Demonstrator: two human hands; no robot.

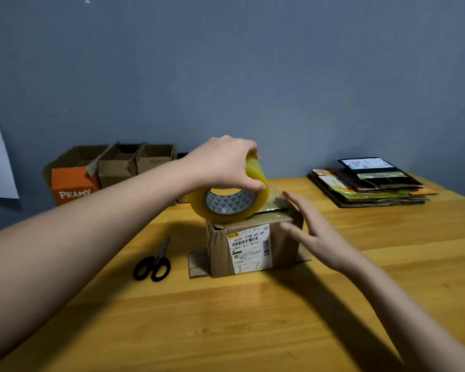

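Desk (226, 318), near edge bare wood. Scissors (153, 261) lie left of cardboard box (253, 245) at centre. Right hand (317, 232) flat, fingers straight, at the box's right side; contact unclear. Left hand (226, 162) grips tape roll (227, 202) from above, roll resting on the box top. Behind: open cartons (118, 167) far left, flattened packaging stack (368, 183) far right.

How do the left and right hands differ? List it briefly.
Grip: the left hand grips the yellow tape roll; the right hand holds nothing.
Fingers: the left hand's curl round the roll; the right hand's are straight and spread.
Place: the left hand is above the cardboard box; the right hand is at its right side.
Both reach toward that box.
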